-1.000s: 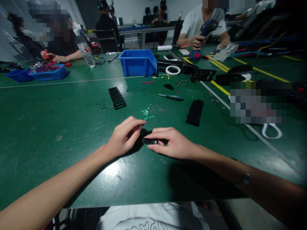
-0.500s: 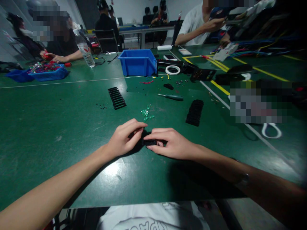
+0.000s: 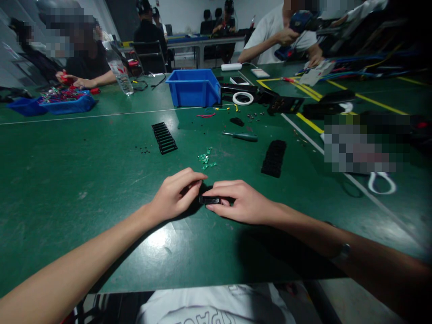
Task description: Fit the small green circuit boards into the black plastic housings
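Observation:
My right hand (image 3: 241,200) pinches a small black plastic part (image 3: 211,200) between thumb and fingers, just above the green table. Close to its left end, my left hand (image 3: 180,191) has thumb and forefinger pressed together; whatever sits between those fingertips is too small to make out. Beyond the hands lies a loose pile of small green pieces (image 3: 204,158). A black slotted frame (image 3: 164,138) rests to the left of the pile, with several tiny dark bits (image 3: 143,149) beside it. To the right is a row of black parts (image 3: 274,158) lined up side by side.
A screwdriver (image 3: 240,137) lies past the green pieces. Farther back stand a blue bin (image 3: 194,90), a white ring (image 3: 243,99) and a water bottle (image 3: 119,72). Blue trays (image 3: 69,105) of red parts sit at left. Co-workers occupy the far side, one holding a power drill (image 3: 297,27).
The black part in my right hand has tilted slightly, showing a lighter face. My hands have barely moved. At the far right, the co-worker's arm and drill have shifted left and lower.

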Demonstrator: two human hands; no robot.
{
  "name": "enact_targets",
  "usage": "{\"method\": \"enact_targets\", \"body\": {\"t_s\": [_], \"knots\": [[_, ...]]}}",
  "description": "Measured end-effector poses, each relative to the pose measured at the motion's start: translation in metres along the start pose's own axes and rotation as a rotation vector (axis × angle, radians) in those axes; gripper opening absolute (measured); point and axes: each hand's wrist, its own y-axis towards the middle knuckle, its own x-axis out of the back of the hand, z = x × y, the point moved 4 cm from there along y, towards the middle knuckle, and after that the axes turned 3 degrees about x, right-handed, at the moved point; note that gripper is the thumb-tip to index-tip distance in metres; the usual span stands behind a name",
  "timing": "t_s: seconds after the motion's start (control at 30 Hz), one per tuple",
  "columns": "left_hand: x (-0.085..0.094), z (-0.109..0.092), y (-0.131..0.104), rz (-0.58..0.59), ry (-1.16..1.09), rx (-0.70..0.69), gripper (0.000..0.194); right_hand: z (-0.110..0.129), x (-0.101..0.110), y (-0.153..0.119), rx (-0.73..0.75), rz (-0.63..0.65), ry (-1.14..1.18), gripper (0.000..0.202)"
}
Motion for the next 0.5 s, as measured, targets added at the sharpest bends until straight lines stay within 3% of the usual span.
{"method": "enact_targets", "body": {"t_s": [0.5], "knots": [[-0.0003, 0.0004, 0.0002, 0.002, 0.007, -0.001, 0.023, -0.0004, 0.0006, -0.0003, -0.044, -0.002, 0.002, 0.029]]}}
